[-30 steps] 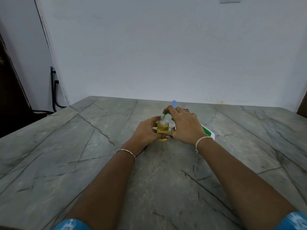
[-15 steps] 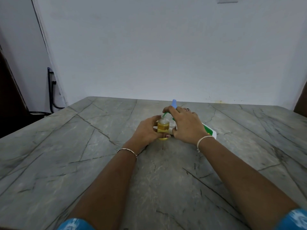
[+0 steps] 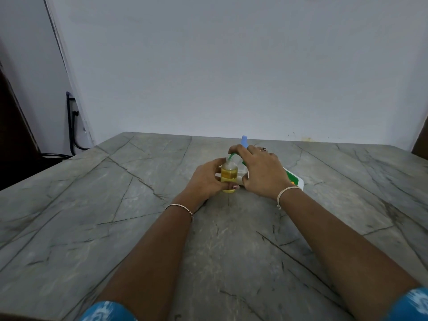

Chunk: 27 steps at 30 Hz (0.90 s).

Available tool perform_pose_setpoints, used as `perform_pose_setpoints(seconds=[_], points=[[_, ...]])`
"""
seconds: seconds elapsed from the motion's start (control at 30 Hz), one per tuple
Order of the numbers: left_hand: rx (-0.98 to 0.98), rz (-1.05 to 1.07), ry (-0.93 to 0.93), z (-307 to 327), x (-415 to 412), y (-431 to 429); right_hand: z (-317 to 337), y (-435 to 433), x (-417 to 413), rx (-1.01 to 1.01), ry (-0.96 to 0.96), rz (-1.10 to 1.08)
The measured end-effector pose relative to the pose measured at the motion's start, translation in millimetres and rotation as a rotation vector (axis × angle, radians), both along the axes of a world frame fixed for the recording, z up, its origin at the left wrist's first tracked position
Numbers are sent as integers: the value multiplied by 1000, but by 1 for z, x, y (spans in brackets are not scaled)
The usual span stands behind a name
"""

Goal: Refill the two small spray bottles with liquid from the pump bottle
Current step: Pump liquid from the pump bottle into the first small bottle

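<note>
Left hand (image 3: pixel 206 179) grips spray bottle (image 3: pixel 228 174); nozzle possibly inserted.

I count two hands, left (image 3: pixel 206 179) and right (image 3: pixel 262 173), one small spray bottle (image 3: pixel 228 176) of yellow liquid, one pump bottle (image 3: pixel 292 179), one blue cap (image 3: pixel 244 140), two bracelets, one bench (image 3: pixel 115 216).

Yellow liquid in clear bottle (image 3: pixel 228 174). Green nozzle (image 3: pixel 231 156). White pump bottle (image 3: pixel 292 179) w/ green label. Pale blue cap (image 3: pixel 244 140). Grey veined stone table (image 3: pixel 115 205). Blue-white patterned sleeves (image 3: pixel 106 311). White wall (image 3: pixel 231 66).
</note>
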<state>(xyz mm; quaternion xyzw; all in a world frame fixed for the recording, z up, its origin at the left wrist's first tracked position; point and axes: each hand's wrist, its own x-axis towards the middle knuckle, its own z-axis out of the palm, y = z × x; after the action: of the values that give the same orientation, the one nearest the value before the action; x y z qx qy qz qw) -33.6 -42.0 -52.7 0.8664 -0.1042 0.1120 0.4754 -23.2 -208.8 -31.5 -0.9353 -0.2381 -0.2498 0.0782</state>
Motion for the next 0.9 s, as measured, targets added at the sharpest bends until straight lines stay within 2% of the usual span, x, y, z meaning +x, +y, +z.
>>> perform_pose_setpoints(seconds=[0.9], points=[[-16, -4, 2, 0, -1, -1, 2, 1, 1, -13, -10, -1]])
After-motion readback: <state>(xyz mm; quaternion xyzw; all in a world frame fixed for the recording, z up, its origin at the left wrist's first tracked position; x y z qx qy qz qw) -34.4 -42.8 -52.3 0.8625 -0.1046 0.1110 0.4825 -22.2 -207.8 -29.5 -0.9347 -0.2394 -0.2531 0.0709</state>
